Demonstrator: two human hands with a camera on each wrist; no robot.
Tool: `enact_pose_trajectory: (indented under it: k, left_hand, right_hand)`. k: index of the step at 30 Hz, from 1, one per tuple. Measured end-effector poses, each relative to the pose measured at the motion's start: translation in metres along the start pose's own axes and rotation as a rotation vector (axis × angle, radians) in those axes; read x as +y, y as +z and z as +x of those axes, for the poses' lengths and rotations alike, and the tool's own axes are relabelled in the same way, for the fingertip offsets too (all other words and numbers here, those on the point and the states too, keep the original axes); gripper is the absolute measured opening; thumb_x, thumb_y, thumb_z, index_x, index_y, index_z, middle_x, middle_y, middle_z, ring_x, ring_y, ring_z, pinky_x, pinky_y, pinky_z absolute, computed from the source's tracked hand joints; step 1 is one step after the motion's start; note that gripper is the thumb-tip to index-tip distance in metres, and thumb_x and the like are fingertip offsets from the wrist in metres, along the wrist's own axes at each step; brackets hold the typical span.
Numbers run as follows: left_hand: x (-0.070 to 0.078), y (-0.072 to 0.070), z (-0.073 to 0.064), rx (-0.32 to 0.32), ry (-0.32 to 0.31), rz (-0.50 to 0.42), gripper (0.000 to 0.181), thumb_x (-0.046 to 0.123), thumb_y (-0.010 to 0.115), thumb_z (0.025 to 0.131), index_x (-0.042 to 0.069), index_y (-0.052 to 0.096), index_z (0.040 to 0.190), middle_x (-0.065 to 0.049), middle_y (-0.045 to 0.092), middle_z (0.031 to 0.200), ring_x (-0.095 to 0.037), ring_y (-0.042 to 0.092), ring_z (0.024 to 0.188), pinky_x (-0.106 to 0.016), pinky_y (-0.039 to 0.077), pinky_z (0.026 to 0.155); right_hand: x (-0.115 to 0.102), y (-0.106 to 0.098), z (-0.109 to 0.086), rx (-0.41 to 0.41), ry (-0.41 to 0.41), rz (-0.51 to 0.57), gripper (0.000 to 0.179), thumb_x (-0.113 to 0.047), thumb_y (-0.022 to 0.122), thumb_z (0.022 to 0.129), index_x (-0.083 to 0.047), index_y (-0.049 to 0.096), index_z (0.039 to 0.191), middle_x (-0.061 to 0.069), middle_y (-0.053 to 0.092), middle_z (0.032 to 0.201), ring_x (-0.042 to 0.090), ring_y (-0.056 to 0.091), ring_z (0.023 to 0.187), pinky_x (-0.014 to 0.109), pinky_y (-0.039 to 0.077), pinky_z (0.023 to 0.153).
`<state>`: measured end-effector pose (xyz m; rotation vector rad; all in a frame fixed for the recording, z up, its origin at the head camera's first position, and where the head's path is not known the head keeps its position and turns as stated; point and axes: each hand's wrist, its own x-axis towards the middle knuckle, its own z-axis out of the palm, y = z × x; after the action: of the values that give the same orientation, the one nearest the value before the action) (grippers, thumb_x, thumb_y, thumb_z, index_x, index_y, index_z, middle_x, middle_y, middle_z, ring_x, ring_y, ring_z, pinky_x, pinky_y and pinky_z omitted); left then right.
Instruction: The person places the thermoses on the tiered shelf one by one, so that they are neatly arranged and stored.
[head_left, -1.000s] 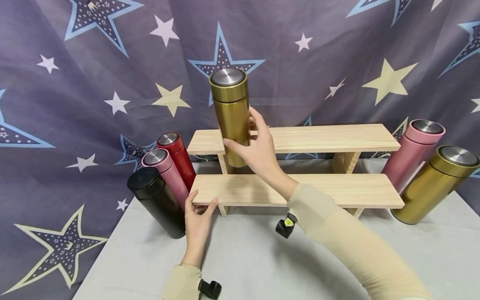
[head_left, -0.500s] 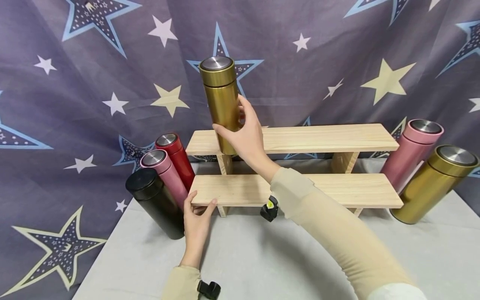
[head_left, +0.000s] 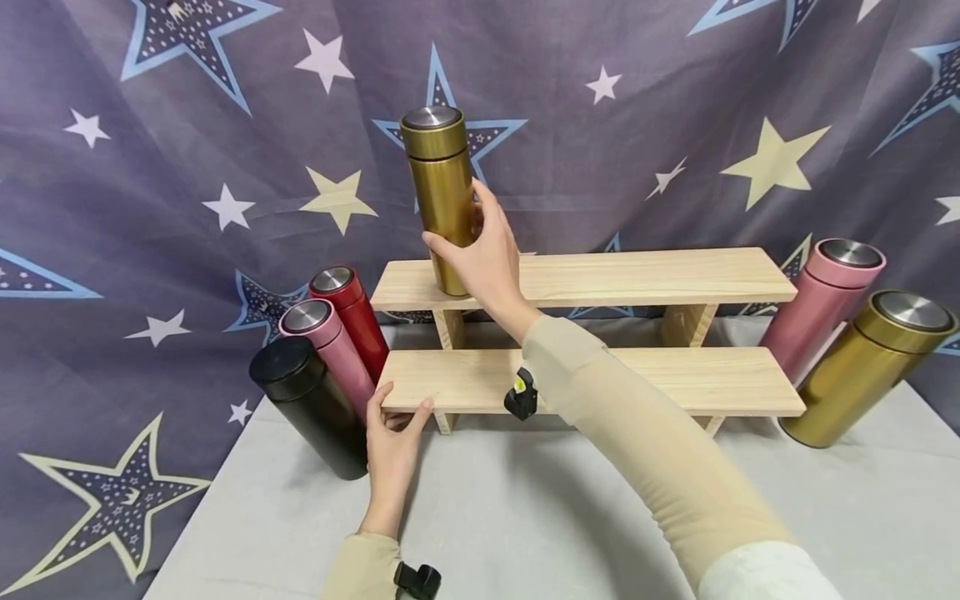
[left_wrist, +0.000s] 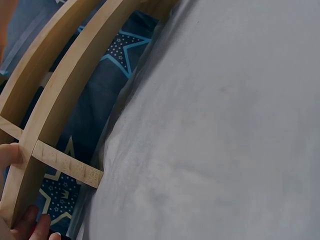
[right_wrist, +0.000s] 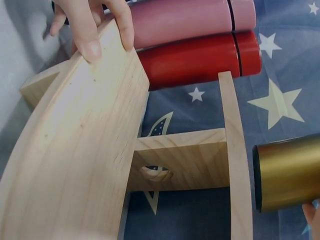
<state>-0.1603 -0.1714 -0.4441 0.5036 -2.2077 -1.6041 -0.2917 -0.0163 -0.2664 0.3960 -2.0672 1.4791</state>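
My right hand (head_left: 487, 254) grips a gold thermos bottle (head_left: 438, 183) with a steel-topped lid by its lower half. The bottle is upright over the left end of the upper board of a two-tier wooden rack (head_left: 660, 275). A narrow gap shows between the bottle's base (right_wrist: 260, 177) and that board in the right wrist view. My left hand (head_left: 393, 454) pinches the left end of the lower board (head_left: 600, 375), thumb on top. In the left wrist view its fingers (left_wrist: 40, 227) reach underneath.
Left of the rack stand a black bottle (head_left: 311, 408), a pink bottle (head_left: 337, 354) and a red bottle (head_left: 356, 321). To its right are another pink bottle (head_left: 821, 308) and a larger gold bottle (head_left: 855, 375). A star-patterned curtain (head_left: 570, 183) hangs behind the grey-covered table (head_left: 465, 517).
My right hand has carried the gold bottle up and left, then slightly down toward the upper board. The left hand keeps its hold on the lower board.
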Motion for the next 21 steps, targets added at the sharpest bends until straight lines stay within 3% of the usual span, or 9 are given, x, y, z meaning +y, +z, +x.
enact_pose_trajectory:
  k: [12,21]
  left_hand:
    - [0.002,0.000,0.000,0.001,0.001,0.002,0.073,0.040,0.079,0.084,0.021,0.043,0.144,-0.012,0.062,0.117,-0.025,0.061,0.106,-0.039,0.040,0.084]
    - [0.002,-0.002,-0.001,0.002,-0.007,0.007,0.074,0.042,0.079,0.084,0.021,0.042,0.145,-0.011,0.061,0.117,-0.025,0.061,0.106,-0.039,0.040,0.084]
  right_hand:
    - [0.011,0.000,0.008,-0.001,0.029,-0.031,0.090,-0.048,0.081,0.079,-0.022,0.037,0.152,0.003,0.056,0.131,0.015,0.054,0.116,0.032,0.044,0.094]
    - [0.013,0.003,0.008,-0.075,0.059,-0.057,0.094,-0.054,0.079,0.079,-0.029,0.030,0.155,0.000,0.054,0.133,0.015,0.053,0.119,0.036,0.043,0.095]
